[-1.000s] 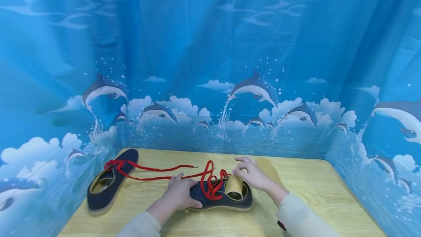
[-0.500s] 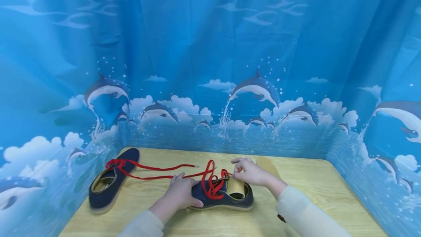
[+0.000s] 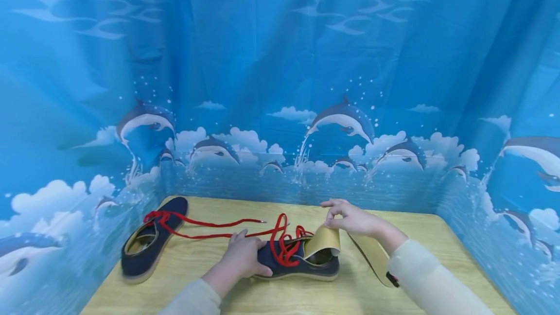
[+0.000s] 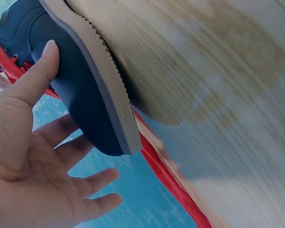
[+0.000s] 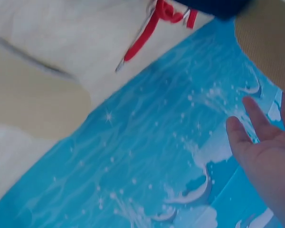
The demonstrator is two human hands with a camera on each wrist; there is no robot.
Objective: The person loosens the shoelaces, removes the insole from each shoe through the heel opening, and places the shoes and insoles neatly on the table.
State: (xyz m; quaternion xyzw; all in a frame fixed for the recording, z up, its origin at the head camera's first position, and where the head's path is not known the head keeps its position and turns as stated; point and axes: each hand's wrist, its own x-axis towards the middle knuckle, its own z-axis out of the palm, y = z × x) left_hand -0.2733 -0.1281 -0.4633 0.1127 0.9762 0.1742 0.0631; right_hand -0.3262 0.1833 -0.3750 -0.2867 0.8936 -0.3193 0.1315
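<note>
A navy shoe (image 3: 302, 269) with red laces lies on its sole in the middle of the table, toe to the left. My left hand (image 3: 244, 256) holds its toe, thumb on the near side and fingers round the far side; in the left wrist view the thumb presses the upper (image 4: 88, 107) while the other fingers spread past the toe. My right hand (image 3: 352, 218) pinches a tan insole (image 3: 324, 243) that arches up out of the shoe's opening, its front part hidden inside. The ridged underside of this insole (image 5: 270, 45) shows in the right wrist view.
Another navy shoe (image 3: 142, 259) stands at the left, its red lace (image 3: 210, 222) stretching right across the table. A second insole (image 3: 372, 254) lies flat under my right forearm. A blue dolphin-print curtain (image 3: 280, 86) surrounds the table (image 3: 437, 266).
My right hand has moved right, drawing the pinched insole toward the heel so that it arches over the opening. More of the insole on the table shows. My left hand stays on the toe.
</note>
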